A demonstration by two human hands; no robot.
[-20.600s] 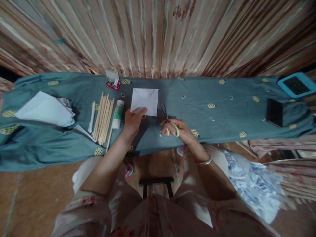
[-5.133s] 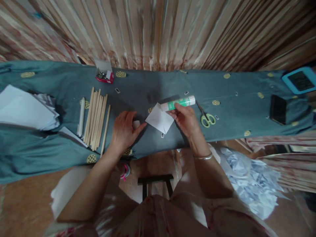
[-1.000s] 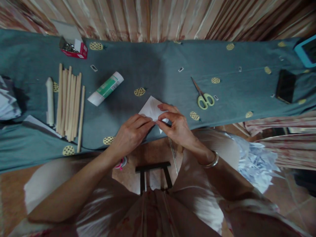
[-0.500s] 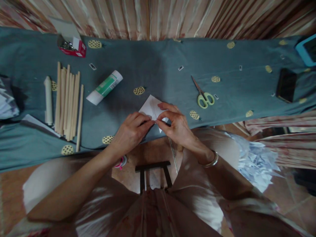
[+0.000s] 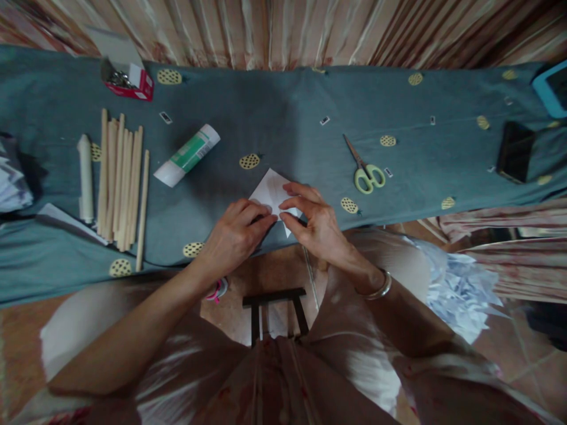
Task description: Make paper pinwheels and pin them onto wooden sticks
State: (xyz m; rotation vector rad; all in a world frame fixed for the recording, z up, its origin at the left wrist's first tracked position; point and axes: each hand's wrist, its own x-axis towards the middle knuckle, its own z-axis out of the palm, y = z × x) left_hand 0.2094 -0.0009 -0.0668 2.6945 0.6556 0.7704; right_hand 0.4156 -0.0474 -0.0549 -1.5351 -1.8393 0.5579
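A small folded piece of white paper [image 5: 269,188] lies at the front edge of the cloth-covered table, one corner pointing away from me and a small pointed flap hanging below. My left hand [image 5: 239,230] is closed on its lower left edge, thumb and forefinger pressed together there. From the right, my right hand [image 5: 312,221] grips the paper with curled fingers; forefinger and thumb tips are slightly apart, close to the left fingertips. The palm side of the right hand and part of the paper under it are hidden.
Green-handled scissors [image 5: 364,171] lie right of the paper. A green-and-white tube [image 5: 190,153], several wooden sticks [image 5: 119,183], a white candle-like stick [image 5: 85,177] and a red box of metal pieces [image 5: 139,85] are leftward. Cut paper [image 5: 463,289] is heaped by my right leg.
The right forefinger has lifted slightly away from the thumb, widening the gap between their tips. The left hand and the paper stay nearly in place.
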